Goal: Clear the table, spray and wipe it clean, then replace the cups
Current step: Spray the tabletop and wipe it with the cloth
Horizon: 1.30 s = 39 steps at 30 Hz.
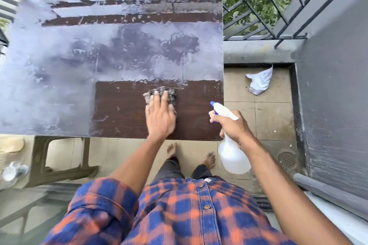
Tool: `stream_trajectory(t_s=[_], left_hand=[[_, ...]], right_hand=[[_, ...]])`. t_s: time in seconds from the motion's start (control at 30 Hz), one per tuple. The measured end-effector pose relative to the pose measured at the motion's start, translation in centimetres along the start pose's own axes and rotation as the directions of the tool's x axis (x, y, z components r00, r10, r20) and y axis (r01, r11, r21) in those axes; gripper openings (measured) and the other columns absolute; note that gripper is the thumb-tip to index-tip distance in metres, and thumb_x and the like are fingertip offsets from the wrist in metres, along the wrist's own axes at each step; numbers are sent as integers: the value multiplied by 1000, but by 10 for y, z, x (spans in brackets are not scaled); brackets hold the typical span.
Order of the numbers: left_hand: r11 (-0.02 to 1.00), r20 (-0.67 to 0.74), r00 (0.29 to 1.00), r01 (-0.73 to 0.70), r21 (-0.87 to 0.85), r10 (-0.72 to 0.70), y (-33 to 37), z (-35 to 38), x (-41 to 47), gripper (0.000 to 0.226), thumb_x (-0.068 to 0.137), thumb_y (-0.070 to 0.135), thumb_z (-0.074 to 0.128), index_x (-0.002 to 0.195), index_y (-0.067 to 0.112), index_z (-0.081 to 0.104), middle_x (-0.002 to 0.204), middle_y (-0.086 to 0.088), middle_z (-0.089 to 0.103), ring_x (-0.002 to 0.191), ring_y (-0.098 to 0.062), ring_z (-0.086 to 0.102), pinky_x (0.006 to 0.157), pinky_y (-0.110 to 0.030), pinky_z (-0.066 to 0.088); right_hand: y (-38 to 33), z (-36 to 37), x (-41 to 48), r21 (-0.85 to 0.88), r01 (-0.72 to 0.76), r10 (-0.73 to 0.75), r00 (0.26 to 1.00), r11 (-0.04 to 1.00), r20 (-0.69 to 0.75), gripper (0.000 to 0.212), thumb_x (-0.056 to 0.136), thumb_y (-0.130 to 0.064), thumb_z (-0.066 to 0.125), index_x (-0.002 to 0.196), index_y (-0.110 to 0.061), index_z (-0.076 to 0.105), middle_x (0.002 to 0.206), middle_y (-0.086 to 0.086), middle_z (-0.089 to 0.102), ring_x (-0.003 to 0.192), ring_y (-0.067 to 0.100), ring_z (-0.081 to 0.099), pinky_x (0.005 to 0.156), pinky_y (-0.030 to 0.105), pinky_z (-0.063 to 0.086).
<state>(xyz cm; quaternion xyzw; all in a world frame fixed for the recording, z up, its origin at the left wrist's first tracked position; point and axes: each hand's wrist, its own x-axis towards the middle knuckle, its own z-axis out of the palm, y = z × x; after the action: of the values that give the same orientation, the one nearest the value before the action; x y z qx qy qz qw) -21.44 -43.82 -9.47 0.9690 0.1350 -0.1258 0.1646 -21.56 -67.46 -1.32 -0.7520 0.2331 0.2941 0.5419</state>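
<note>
The dark brown table fills the upper left; most of its top is wet and shiny, with a drier brown patch near the front right. My left hand lies flat, fingers spread, pressing a grey checked cloth onto that patch. My right hand grips the neck of a white spray bottle with a blue nozzle, held in the air just off the table's front right corner. No cups stand on the table.
A crumpled white paper lies on the tiled balcony floor right of the table. A floor drain sits by the grey wall. Black railing runs behind the table. A blurred shiny object sits at lower left.
</note>
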Motion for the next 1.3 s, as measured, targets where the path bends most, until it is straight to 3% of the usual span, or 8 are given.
stream_trajectory(t_s=[0.1,0.2,0.27,0.53,0.77,0.93,1.1,1.3], left_hand=[[983,-75,981,174,-58,-178,-54,-23,16,57,106,34,35,160,20,21,167,-13,15,154,-32,14,124,-50,16],[945,-111,942,306,-113,-318,-101,-44,32,58,106,32,36,159,15,21,167,-17,14,153,-35,13,124,-50,14],[942,-127,936,316,-109,-329,-121,-54,43,58,106,30,39,159,12,23,165,-20,16,152,-38,16,123,-51,15],[958,-181,941,282,-46,-286,-106,-44,65,59,104,32,39,158,12,25,164,-19,20,153,-35,16,121,-55,16],[983,-8,984,-174,63,175,-36,-31,99,60,104,38,35,160,21,20,167,-13,16,155,-32,11,124,-52,13],[744,267,742,-658,115,615,34,-6,80,61,104,40,29,161,23,15,169,-11,8,155,-30,3,124,-52,8],[444,465,422,-893,69,778,71,17,51,57,106,38,26,159,17,20,169,-8,10,156,-28,1,125,-50,3],[482,377,467,-874,60,800,67,9,60,54,107,46,25,156,25,30,168,-4,18,155,-23,12,126,-43,6]], right_hand=[[-12,20,0,4,13,-13,999,1000,37,21,74,-28,68,80,-8,73,83,3,65,42,18,47,44,17,41],[-19,41,1,17,15,-16,999,1000,51,21,78,-29,68,76,-9,73,88,9,67,45,18,47,46,21,44],[-22,56,4,4,10,-10,999,1000,35,18,86,-22,70,80,-5,74,98,22,70,44,20,49,50,24,44],[-40,78,9,-22,-31,31,1000,999,-3,17,85,-21,68,79,-6,74,112,24,70,43,22,48,61,31,44],[-52,74,13,4,-95,94,982,995,-162,19,80,-27,71,88,-11,76,105,16,75,39,19,52,53,25,43],[-46,60,11,65,-128,141,953,990,-269,12,88,-23,73,94,-14,78,99,8,79,43,24,52,61,30,44],[-37,43,9,125,-127,163,923,984,-350,14,89,-17,73,93,-4,77,83,15,72,43,26,48,55,30,41],[-35,32,20,134,-120,160,925,984,-345,15,90,-19,73,89,-4,76,93,25,74,41,24,49,55,29,43]])
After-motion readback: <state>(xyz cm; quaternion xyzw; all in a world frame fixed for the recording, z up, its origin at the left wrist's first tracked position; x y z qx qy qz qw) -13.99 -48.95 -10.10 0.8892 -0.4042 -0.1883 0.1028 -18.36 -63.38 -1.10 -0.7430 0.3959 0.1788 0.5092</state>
